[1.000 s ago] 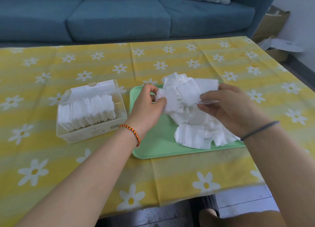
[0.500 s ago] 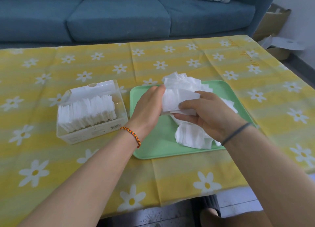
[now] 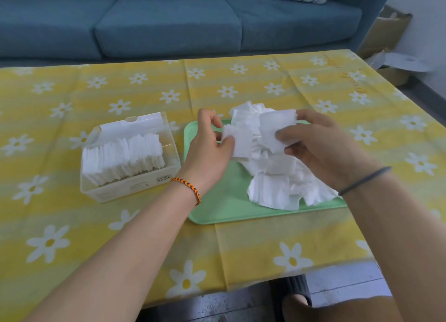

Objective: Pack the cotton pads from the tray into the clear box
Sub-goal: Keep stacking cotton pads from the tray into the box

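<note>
- Right now my left hand (image 3: 207,150) is raised over the left end of the green tray (image 3: 224,201), and its thumb and fingers pinch the edge of one white cotton pad (image 3: 237,140).
- My right hand (image 3: 321,147) is lifted over the right half of the tray, fingers curled round a small bunch of pads (image 3: 277,128); the top pad stands up past my fingertips.
- The two held lots sit just beside each other above the tray, and I cannot tell whether they touch.
- Under my hands the loose heap of cotton pads (image 3: 277,188) lies on the tray, piled toward its right and far side, with the near left part of the tray bare.
- The clear box (image 3: 130,186) stands just to the left of the tray on the table, apart from it, with its lid tipped back at the far side.
- Inside the box a row of pads (image 3: 123,159) stands on edge, filling most of its length; a gap shows at the right end.
- Both box and tray rest on the yellow tablecloth (image 3: 265,244) printed with white daisies.
- On my left wrist is a braided orange bracelet (image 3: 187,188), and on my right wrist a dark band (image 3: 364,180).
- Beyond the table is a blue sofa (image 3: 169,27), and a cardboard box (image 3: 386,34) stands by the wall at the far right.
</note>
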Demonstrator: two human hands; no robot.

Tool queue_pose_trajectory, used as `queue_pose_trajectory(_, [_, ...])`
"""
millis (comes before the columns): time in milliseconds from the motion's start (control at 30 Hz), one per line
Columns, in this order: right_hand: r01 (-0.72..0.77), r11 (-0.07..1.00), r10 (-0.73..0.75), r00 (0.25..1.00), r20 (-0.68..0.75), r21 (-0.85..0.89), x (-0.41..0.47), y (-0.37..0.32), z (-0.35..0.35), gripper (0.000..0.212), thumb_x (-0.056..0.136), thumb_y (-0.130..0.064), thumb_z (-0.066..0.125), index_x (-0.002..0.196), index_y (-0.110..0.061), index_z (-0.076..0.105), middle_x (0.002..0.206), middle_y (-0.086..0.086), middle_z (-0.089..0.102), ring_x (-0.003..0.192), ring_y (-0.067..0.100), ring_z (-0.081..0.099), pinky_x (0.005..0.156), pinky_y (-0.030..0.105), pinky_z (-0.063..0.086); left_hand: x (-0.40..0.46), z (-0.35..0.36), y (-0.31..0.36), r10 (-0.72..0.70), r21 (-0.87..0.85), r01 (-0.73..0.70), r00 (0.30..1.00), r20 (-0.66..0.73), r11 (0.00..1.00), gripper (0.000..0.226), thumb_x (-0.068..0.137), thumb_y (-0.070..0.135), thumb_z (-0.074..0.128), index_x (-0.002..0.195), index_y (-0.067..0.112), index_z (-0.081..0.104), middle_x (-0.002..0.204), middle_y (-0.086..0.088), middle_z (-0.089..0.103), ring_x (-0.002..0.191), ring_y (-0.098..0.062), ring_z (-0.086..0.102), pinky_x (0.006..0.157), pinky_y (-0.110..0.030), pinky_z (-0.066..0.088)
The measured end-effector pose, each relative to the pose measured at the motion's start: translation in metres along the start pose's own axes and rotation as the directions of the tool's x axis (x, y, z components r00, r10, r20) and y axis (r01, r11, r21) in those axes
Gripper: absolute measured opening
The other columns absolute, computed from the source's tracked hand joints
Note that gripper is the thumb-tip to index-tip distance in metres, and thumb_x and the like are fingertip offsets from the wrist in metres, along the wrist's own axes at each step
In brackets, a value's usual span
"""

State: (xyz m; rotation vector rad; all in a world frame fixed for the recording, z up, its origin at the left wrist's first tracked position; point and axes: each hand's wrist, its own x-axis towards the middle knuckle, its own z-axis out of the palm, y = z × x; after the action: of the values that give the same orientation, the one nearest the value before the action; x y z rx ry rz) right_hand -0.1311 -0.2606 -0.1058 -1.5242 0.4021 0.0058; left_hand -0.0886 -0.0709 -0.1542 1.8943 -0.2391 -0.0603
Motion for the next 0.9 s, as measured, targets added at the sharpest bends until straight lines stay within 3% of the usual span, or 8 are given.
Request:
queue_pose_trajectory(67, [-0.005,1.000,0.005,0.998,0.059,0.002,-0.001,-0.001,0.004,0.027,0.082,0.005,0.064,0.107,-0.006,0.066,0.085,0.010,0.068,0.074,0.022,0.057,0.061,0.028,0.048,0.000,0.002,0.000,0.030,0.030,-0.031,0.998,0.047,0.999,0.016,0.100,0.006,0.047,0.096,0.021,0.044,0.067,0.002,0.045,0.045,-0.007,0.032,0.042,-0.018,0.027])
queue_pose_trajectory(167, [0.022,0.991,-0.008,0.994,0.111,-0.128,-0.004,-0.001,0.011,0.019,0.085,0.003,0.063,0.102,-0.003,0.067,0.079,0.010,0.066,0.063,0.020,0.055,0.057,0.028,0.046,0.001,0.007,0.004,0.006,0.053,-0.010,0.998,0.069,0.999,0.030,0.094,0.002,0.043,0.083,0.026,0.057,0.067,0.009,0.051,0.055,-0.009,0.039,0.052,-0.025,0.031])
queue_pose_trajectory(333, [0.057,0.980,-0.046,0.997,0.063,-0.191,-0.003,0.001,0.014,0.013,0.089,-0.001,0.059,0.097,-0.003,0.069,0.080,0.012,0.066,0.063,0.021,0.058,0.061,0.029,0.052,-0.001,0.007,0.014,-0.133,-0.063,0.139,0.986,0.101,0.988,0.026,0.084,0.033,0.043,0.080,0.017,0.063,0.072,0.012,0.060,0.079,-0.021,0.055,0.075,-0.040,0.046])
queue_pose_trajectory(500, [0.000,0.997,0.003,1.000,0.029,-0.083,-0.002,0.003,0.015,0.011,0.095,-0.008,0.057,0.092,-0.006,0.067,0.086,0.011,0.063,0.069,0.021,0.066,0.066,0.028,0.059,-0.001,0.010,0.008,-0.071,0.007,0.071,0.994,0.079,0.997,0.025,0.098,0.033,0.059,0.085,0.012,0.063,0.066,0.016,0.053,0.063,-0.005,0.045,0.059,-0.021,0.034])
queue_pose_trajectory(633, [-0.040,0.999,0.041,0.998,0.051,-0.030,-0.002,0.003,0.013,0.014,0.096,-0.007,0.056,0.098,0.001,0.067,0.098,0.020,0.067,0.084,0.029,0.071,0.078,0.037,0.061,0.002,0.010,0.001,-0.017,0.028,0.015,0.997,0.078,0.999,0.020,0.099,0.029,0.059,0.088,0.013,0.062,0.077,0.010,0.059,0.065,-0.010,0.047,0.060,-0.027,0.037])
queue_pose_trajectory(733, [-0.069,0.998,0.069,0.996,0.058,0.004,-0.003,0.001,0.013,0.023,0.097,-0.010,0.054,0.111,0.005,0.065,0.116,0.028,0.066,0.088,0.033,0.072,0.078,0.038,0.061,0.001,0.009,0.000,0.019,0.028,-0.021,0.996,0.082,0.999,0.020,0.099,0.027,0.059,0.086,0.013,0.060,0.078,0.006,0.059,0.065,-0.012,0.047,0.059,-0.027,0.037])
queue_pose_trajectory(900, [-0.085,0.995,0.081,0.994,0.077,0.054,-0.004,0.001,0.011,0.025,0.099,-0.008,0.049,0.112,0.006,0.064,0.113,0.025,0.069,0.085,0.031,0.072,0.077,0.038,0.061,0.002,0.008,0.001,0.028,0.025,-0.030,0.997,0.067,0.999,0.018,0.097,0.023,0.060,0.081,0.014,0.059,0.075,0.008,0.059,0.066,-0.010,0.047,0.057,-0.020,0.035])
